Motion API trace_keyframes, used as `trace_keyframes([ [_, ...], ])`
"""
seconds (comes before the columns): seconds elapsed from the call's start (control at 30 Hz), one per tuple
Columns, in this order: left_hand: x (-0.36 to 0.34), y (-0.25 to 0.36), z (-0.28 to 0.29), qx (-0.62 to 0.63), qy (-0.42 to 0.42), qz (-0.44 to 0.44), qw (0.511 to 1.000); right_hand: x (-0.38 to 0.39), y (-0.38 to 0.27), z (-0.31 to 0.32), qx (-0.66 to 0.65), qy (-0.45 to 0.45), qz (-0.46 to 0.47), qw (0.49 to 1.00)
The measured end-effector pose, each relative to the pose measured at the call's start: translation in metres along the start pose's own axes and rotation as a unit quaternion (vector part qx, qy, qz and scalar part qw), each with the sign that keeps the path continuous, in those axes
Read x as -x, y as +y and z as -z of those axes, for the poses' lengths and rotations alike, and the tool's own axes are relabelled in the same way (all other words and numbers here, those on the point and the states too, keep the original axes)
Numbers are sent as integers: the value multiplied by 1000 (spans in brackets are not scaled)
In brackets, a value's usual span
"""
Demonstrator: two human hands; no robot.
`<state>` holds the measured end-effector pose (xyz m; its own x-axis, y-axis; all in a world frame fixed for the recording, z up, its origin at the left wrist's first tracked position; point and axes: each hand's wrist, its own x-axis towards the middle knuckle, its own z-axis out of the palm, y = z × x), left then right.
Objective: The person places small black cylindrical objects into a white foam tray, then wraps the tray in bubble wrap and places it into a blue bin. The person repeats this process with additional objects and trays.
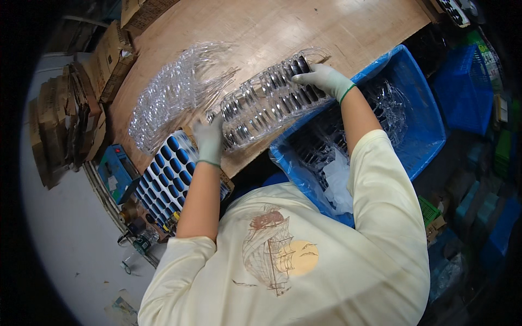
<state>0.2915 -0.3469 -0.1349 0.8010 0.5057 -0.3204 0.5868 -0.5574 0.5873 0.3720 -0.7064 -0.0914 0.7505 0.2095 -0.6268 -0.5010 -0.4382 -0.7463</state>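
Observation:
A long nested row of clear plastic glasses frames with dark lenses (261,106) lies slantwise on the table's near edge. My right hand (324,80), in a pale glove with a green cuff, is closed on its far right end. At the left end is my left hand (208,137), gloved likewise and slightly blurred. Its fingers are bent together around a small shiny piece that I cannot make out. Just left of the row lies a pile of clear frames (168,98) without dark lenses. Below my left hand a sheet of blue-black oval lenses (168,176) leans at the table edge.
To the right, a blue-lined bin (421,117) holds more clear pieces with dark lenses. Cardboard boxes (111,60) stand at the far left. A blue device (115,171) sits beside the lens sheet. Blue crates (462,89) are beyond the bin. The wooden table (261,27) stretches away ahead.

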Motion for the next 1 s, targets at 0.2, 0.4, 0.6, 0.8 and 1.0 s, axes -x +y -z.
trace_keyframes([
  [0.2,27,-6,10,259,-279,94,920,-20,9,-58,-305,-141,-98,937],
  [0.4,29,11,32,314,-324,79,889,11,7,-101,-381,-80,14,921],
  [0.6,35,74,46,247,-403,-69,879,112,12,-88,-502,42,84,859],
  [0.8,56,182,-31,27,-556,-206,805,212,109,-105,-722,142,132,664],
  [1.0,148,287,-182,-134,-634,-479,592,243,182,-133,-805,269,248,466],
])
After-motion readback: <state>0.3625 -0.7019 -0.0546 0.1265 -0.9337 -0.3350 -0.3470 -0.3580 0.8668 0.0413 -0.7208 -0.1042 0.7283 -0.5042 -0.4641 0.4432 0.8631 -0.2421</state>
